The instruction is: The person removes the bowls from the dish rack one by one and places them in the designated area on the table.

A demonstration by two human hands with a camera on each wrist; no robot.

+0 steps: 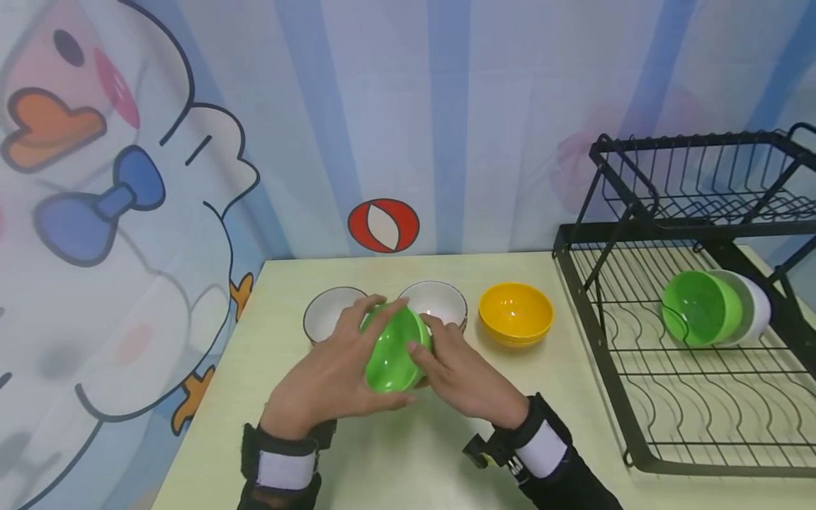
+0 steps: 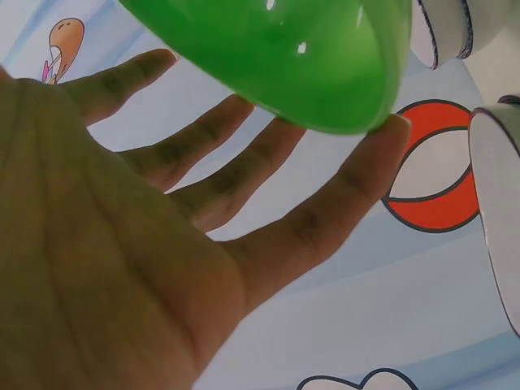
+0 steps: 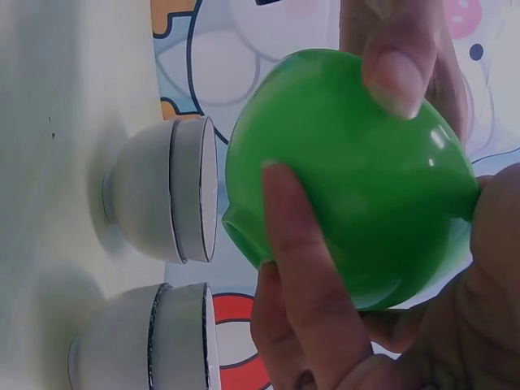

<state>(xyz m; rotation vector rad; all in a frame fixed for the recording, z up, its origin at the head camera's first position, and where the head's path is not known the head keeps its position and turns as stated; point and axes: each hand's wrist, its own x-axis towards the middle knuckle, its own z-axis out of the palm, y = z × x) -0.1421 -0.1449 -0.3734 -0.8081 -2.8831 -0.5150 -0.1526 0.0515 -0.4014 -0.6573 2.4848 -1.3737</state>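
Observation:
Both hands hold a green bowl [image 1: 397,350] tilted on its side above the table. The left hand [image 1: 331,375] spans it, fingertips at the rim on one side and thumb on the other. On the bowl's right side, the right hand [image 1: 472,379] grips the wall, thumb at the inside and fingers spread over the outside. In the right wrist view, the outside of the green bowl [image 3: 366,187] fills the middle, with the left thumb [image 3: 398,77] pressed against it. The left wrist view shows the left hand's fingers [image 2: 325,211] fairly straight, meeting the rim.
Behind the hands stand two stacks of white dark-rimmed bowls, left [image 1: 321,315] and right [image 1: 440,301]. Stacked yellow bowls [image 1: 516,312] sit right of them. A black two-tier dish rack [image 1: 583,312] occupies the right side, holding another green bowl [image 1: 701,308] and a white bowl [image 1: 758,312].

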